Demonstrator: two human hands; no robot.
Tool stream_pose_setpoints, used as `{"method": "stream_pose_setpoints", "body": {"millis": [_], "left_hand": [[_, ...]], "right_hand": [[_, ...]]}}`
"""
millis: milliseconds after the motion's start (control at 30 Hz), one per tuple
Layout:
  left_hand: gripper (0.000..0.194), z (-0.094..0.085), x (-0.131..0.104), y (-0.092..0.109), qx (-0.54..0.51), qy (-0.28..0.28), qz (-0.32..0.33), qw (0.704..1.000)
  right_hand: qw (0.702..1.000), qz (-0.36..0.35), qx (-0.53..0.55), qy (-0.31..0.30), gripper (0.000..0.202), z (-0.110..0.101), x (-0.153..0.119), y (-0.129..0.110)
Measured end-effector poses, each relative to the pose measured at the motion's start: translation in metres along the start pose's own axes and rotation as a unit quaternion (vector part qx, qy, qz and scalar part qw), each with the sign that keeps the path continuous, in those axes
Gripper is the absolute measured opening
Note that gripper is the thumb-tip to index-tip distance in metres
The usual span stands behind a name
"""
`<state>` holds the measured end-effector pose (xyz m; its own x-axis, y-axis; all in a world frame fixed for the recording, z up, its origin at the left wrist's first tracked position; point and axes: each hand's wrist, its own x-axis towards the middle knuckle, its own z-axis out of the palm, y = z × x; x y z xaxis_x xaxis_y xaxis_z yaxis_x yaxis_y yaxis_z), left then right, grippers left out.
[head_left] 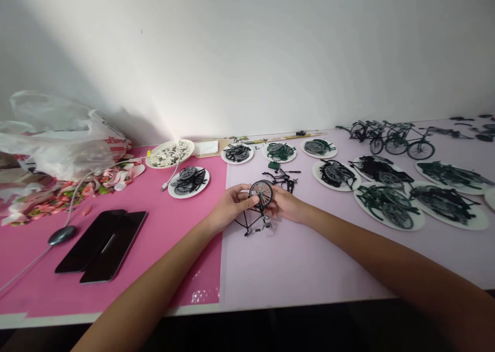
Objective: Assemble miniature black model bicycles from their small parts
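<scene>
Between my two hands is a black toy bicycle (247, 222), partly put together and turned with a spoked wheel (261, 194) uppermost. My left hand (232, 205) is closed on it, the thumb lying along the wheel's lower left rim. From the other side my right hand (285, 203) grips it near the wheel and frame; its fingertips are partly hidden behind the wheel. The handlebar end hangs low over the light purple tabletop. Loose black bicycle parts (284, 177) lie just behind my right hand, close to a small green piece (274, 165).
Paper plates of bicycle parts (189, 182) stand at the back and right (389, 207). Assembled toy bicycles (402, 140) stand at back right. On the left are two dark phones (104, 246), a cable, a white plastic bag (65, 145) and a bowl of white pieces (170, 154).
</scene>
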<state>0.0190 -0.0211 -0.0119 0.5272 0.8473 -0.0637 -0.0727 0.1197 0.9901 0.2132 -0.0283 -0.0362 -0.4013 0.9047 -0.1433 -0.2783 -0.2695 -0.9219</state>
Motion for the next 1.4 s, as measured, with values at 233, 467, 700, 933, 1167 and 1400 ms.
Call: {"method": "stream_pose_setpoints", "body": {"millis": [233,467,700,933,1167,1400], "left_hand": [[0.058,0.0027,-0.0012,0.0028,0.005,-0.018,0.003,1.0],[0.055,0.0017,-0.0005,0.0011,-0.01,-0.007,0.007,1.0],[0.057,0.0019,-0.0014,0.0037,-0.014,-0.011,0.006,1.0],[0.056,0.0027,-0.0006,0.0038,-0.006,-0.002,0.003,1.0],[0.057,0.0039,-0.0009,0.0049,0.003,-0.003,-0.008,1.0],[0.055,0.0045,-0.001,0.0045,0.012,-0.01,-0.003,1.0]], "right_hand": [[0.999,0.009,-0.051,0.002,0.028,0.0045,-0.0028,-0.002],[1.0,-0.004,-0.022,0.017,0.03,0.0043,-0.0001,0.0004],[1.0,0.01,0.016,-0.02,0.031,0.0063,-0.0015,-0.0065],[0.999,0.002,0.021,-0.025,0.034,0.0023,-0.0008,-0.0024],[1.0,0.001,-0.012,-0.006,0.027,0.0029,-0.0018,-0.0018],[0.999,0.004,-0.039,-0.006,0.029,0.0043,-0.0032,-0.0032]]}}
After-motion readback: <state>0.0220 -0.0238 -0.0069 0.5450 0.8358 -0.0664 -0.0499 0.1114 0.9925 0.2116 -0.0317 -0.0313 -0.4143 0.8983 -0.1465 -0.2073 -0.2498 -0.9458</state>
